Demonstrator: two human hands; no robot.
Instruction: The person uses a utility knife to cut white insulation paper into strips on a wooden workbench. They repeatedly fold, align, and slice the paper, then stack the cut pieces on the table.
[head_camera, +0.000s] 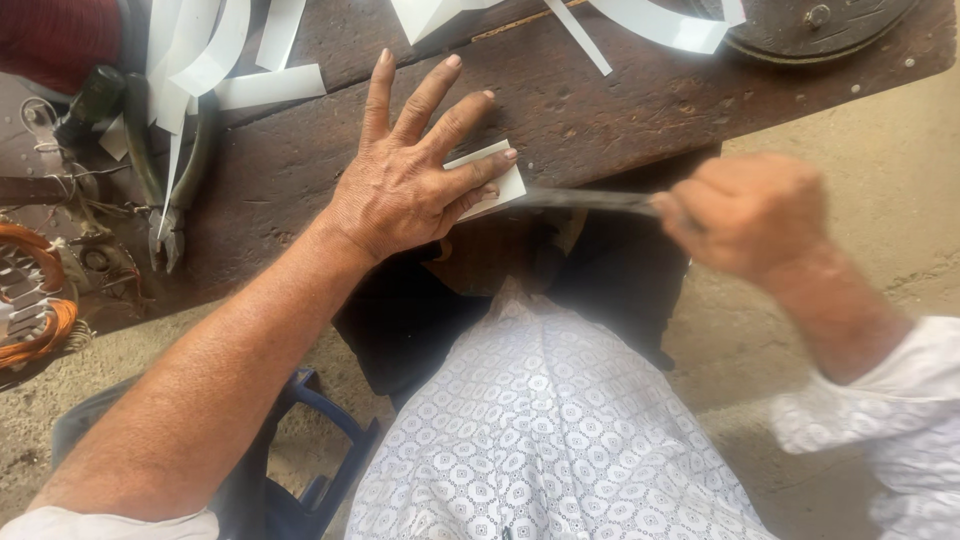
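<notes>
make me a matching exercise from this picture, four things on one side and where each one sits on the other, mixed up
Things:
1. white card piece
2. pliers
3. long dark tool
4. copper wire coil

Places:
A. far left edge of the view
B. gripped in the right hand
C. pressed flat under the left hand
D. lying on the wooden bench left of the left hand, among white strips

Pairs: 1-C, 2-D, 3-B, 4-A
</notes>
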